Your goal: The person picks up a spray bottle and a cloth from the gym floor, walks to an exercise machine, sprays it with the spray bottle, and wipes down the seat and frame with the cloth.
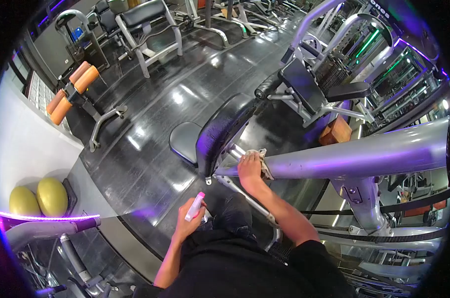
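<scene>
Shiny black floor (145,109) fills this gym, with machines (138,16) along the top of the frame. Near the middle, my right hand (250,171) has its fingers pressed together over a cloth (265,166), on the thin end of a big gray bar (359,151). It looks like I am wiping the bar. I think the next move calls for holding the cloth flat and pushing it along. My left hand (187,221), low and left of the middle, is wrapped around a bottle (195,207), apart from the bar. I count one cloth and one bottle. Left of the cloth are one black back pad (220,131) and one black seat (184,141). Two yellow balls (52,197) sit lower left, four orange rolls (87,79) upper left, and one brown box (335,131) right of the middle.
</scene>
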